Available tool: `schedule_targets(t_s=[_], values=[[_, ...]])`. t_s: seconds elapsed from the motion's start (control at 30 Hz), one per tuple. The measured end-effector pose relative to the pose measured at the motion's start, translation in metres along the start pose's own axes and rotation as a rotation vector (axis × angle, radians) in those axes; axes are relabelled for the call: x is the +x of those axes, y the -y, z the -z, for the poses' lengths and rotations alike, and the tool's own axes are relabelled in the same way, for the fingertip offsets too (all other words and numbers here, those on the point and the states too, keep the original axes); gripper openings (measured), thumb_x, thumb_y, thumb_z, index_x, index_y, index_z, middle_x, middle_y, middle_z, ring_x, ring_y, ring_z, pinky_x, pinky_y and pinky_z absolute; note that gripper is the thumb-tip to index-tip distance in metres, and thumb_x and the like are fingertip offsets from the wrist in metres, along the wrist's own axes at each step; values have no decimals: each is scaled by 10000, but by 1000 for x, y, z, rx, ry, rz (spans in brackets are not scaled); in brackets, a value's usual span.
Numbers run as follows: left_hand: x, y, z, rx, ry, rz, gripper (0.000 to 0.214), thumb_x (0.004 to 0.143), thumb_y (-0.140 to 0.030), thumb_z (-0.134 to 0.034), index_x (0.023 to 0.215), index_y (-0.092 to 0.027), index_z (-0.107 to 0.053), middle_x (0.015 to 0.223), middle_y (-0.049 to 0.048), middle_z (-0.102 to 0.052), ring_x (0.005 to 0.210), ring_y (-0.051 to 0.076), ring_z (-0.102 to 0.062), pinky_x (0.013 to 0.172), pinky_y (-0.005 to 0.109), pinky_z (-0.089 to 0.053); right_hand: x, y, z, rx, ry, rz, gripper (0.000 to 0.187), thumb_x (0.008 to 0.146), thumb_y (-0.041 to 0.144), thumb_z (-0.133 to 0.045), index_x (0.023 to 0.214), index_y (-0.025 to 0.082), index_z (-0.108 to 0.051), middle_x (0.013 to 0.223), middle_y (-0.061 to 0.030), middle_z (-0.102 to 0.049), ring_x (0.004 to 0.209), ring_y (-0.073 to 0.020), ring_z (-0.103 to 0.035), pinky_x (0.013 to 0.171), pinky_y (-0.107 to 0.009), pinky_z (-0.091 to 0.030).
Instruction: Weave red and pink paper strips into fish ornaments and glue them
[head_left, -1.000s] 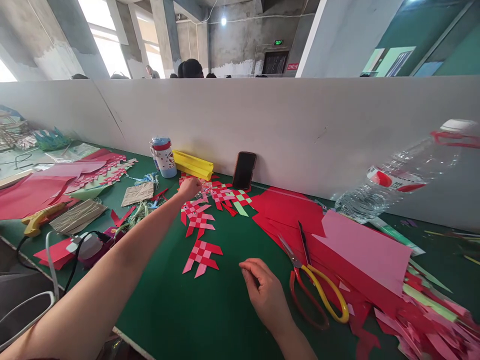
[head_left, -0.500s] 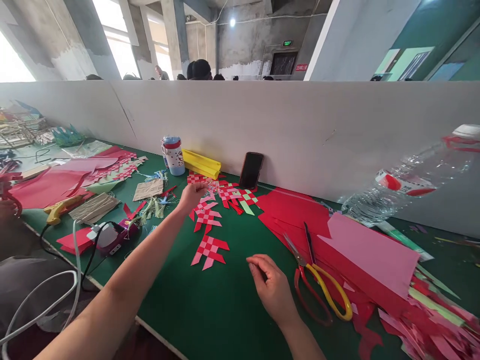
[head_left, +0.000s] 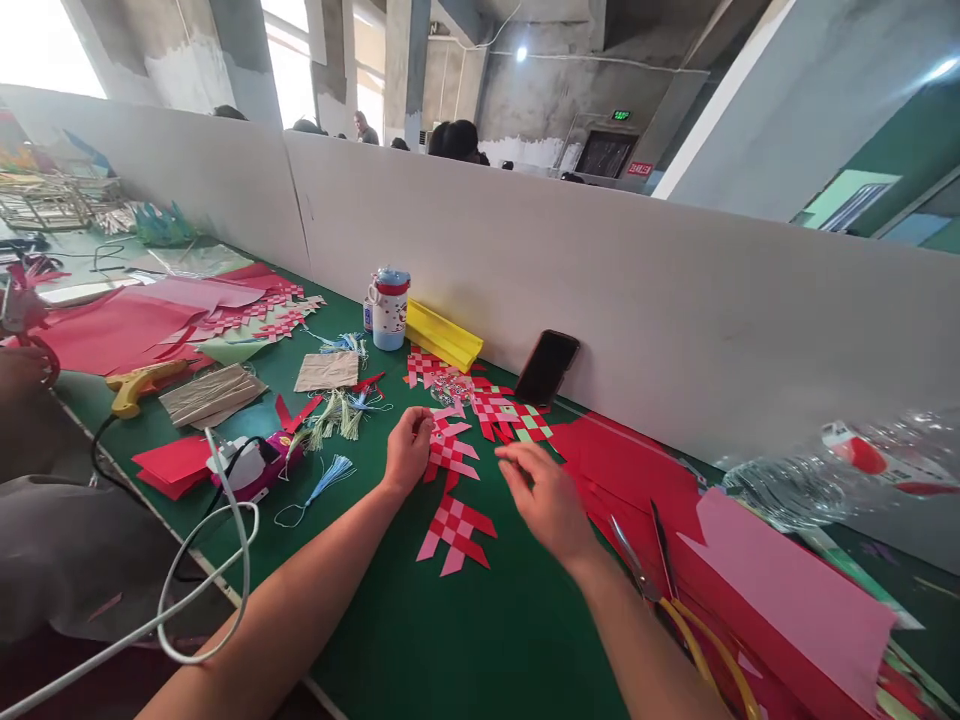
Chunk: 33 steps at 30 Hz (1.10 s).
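Observation:
My left hand is closed in a pinch above the green table, at the left edge of a red and pink woven paper fish. Whatever its fingertips hold, if anything, is too small to make out. To the right, my right hand hovers with thumb and fingers apart, holding nothing visible. Nearer to me lies another woven paper fish, flat on the table. Behind the hands, a small heap of shiny bits rests among more woven pieces, including a red and green one.
A phone leans on the white partition, near a cup and yellow folded paper. Tassels, a power strip and a glue gun lie left. Scissors, red sheets and a bottle are right.
My left hand has drawn back from the shiny heap toward me. My right hand has moved forward, its fingers now stretched toward the left hand. The view has tilted and shifted.

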<state>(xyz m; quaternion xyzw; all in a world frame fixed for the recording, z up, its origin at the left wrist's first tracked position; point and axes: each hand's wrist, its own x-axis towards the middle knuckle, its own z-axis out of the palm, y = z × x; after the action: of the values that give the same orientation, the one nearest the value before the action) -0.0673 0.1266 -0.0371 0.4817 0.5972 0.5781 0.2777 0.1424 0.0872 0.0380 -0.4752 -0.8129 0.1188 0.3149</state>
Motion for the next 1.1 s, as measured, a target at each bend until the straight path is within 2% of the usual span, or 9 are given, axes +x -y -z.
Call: schedule_targets(t_s=[0.1, 0.17, 0.23, 0.33, 0.5, 0.63, 0.87, 1.1], values=[[3, 4, -1, -63, -36, 8, 168, 902, -337, -457, 927, -215, -570, 778, -6, -604, 707, 141, -556, 672, 242, -456, 64, -22, -19, -78, 35, -60, 186, 968, 255, -505, 1024, 192, -671, 1077, -67, -678, 963, -184, -654, 875, -356, -534], [5, 5, -1, -101, -48, 12, 172, 899, -343, -461, 923, -213, -571, 767, -8, -592, 688, 137, -542, 648, 237, -442, 98, -39, -36, -133, 79, -115, 229, 952, 315, -574, 1119, 170, -632, 1140, -71, -652, 965, -190, -648, 846, -399, -546], [6, 6, -1, -135, -51, 13, 173, 893, -346, -471, 909, -212, -578, 770, -10, -591, 688, 134, -537, 644, 233, -433, 123, -53, -51, -185, 125, -162, 298, 945, 343, -589, 1194, 179, -601, 1207, -82, -624, 1000, -202, -638, 851, -416, -548], [7, 5, -3, -182, -49, 19, 178, 890, -352, -487, 895, -207, -590, 762, -12, -594, 681, 129, -529, 650, 232, -426, 146, -68, -67, -260, 181, -210, 306, 951, 344, -578, 1218, 196, -593, 1247, -87, -606, 1028, -207, -629, 869, -421, -542], [6, 1, -5, -240, -29, 29, 158, 886, -335, -513, 885, -205, -602, 769, -8, -618, 681, 127, -552, 653, 231, -437, 162, -80, -80, -355, 270, -249, 311, 949, 345, -580, 1221, 195, -591, 1250, -88, -604, 1033, -210, -627, 872, -424, -541], [6, -1, -6, -247, -27, 18, 132, 884, -307, -514, 879, -205, -597, 769, -8, -616, 684, 125, -554, 677, 233, -450, 167, -79, -89, -399, 304, -294, 322, 946, 347, -586, 1227, 190, -586, 1248, -88, -604, 1033, -213, -628, 867, -426, -543], [6, 0, -7, -237, -8, -1, 127, 879, -292, -517, 853, -202, -602, 767, -13, -610, 672, 116, -541, 648, 220, -436, 174, -69, -96, -439, 316, -334, 312, 947, 345, -584, 1222, 198, -590, 1251, -87, -604, 1036, -211, -627, 871, -421, -541], [6, -2, -6, -232, 0, 9, 128, 881, -294, -516, 867, -196, -598, 789, -4, -611, 681, 120, -537, 651, 229, -433, 175, -74, -103, -369, 281, -381, 320, 943, 343, -590, 1227, 194, -588, 1258, -91, -599, 1045, -215, -625, 875, -422, -539]])
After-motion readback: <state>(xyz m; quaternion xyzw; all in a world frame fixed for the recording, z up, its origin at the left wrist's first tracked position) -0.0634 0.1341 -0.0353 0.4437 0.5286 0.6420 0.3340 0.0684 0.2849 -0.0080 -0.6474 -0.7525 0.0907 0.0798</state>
